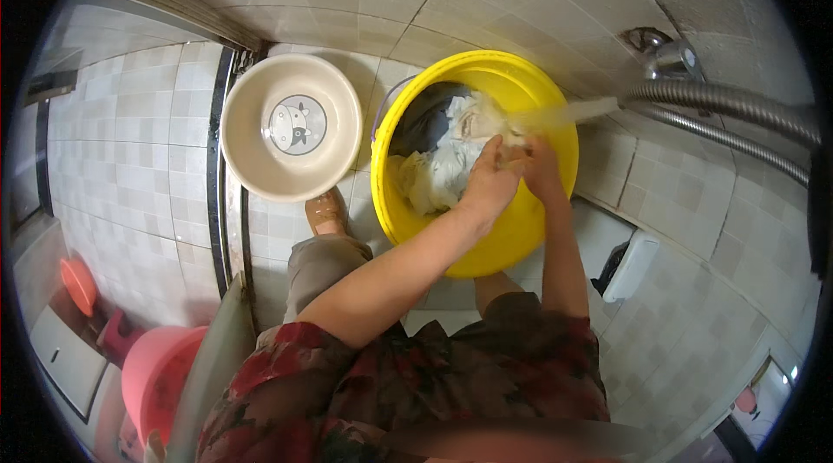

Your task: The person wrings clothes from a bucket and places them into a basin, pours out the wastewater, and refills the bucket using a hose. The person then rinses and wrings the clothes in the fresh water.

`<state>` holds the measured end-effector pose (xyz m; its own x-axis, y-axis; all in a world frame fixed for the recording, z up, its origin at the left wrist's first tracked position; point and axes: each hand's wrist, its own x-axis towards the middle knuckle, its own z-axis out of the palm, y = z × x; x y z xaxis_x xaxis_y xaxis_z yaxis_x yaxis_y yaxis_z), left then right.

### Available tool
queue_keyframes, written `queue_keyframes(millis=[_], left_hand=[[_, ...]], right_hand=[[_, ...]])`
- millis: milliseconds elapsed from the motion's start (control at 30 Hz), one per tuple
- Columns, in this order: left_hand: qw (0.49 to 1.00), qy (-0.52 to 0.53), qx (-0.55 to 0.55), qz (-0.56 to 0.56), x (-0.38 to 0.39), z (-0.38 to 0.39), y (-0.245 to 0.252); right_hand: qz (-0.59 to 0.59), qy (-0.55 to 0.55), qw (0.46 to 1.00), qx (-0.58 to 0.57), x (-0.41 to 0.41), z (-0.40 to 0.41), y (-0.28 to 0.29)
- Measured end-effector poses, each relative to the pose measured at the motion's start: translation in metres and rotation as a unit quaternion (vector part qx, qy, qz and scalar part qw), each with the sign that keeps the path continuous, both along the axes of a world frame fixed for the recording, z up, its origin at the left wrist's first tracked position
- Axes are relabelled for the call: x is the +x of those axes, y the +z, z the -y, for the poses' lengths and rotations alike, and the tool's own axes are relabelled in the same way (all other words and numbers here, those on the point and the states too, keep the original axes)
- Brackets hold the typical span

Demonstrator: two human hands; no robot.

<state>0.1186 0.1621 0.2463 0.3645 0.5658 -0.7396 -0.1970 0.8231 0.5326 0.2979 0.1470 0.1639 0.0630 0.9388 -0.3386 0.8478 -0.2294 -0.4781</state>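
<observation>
Both my hands are inside a yellow plastic bucket [520, 242], close together over its right half. My left hand [492, 178] and my right hand [541, 167] hold the edge of a wet white cloth [442, 160] between them; motion blur softens the fingertips. The cloth lies bunched in the bucket and partly covers a dark grey cloth [420, 121] at the far left inside. A pale, blurred stream of water [566, 113] comes in over the bucket's right rim and meets the white cloth beside my fingers.
A beige plastic basin [293, 186] with a cow picture stands left of the bucket. A wall tap [677, 59] and metal hoses [722, 102] are at the right. A white lidded bin [631, 268] is by the right wall; a pink tub [150, 365] sits lower left.
</observation>
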Motion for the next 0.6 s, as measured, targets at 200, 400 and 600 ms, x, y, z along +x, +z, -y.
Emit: queue_keyframes(millis=[200,400,600], left_hand=[[0.994,0.01,-0.104,0.011,-0.004,-0.004,0.009],[0.964,0.055,-0.171,0.196,-0.006,-0.009,-0.001],[0.978,0.031,-0.073,0.195,-0.005,0.009,0.01]], right_hand=[[-0.23,-0.223,0.935,0.15,-0.035,0.052,0.145],[-0.359,-0.135,0.893,0.235,-0.064,0.084,0.171],[-0.493,-0.365,0.767,0.186,-0.059,0.087,0.13]])
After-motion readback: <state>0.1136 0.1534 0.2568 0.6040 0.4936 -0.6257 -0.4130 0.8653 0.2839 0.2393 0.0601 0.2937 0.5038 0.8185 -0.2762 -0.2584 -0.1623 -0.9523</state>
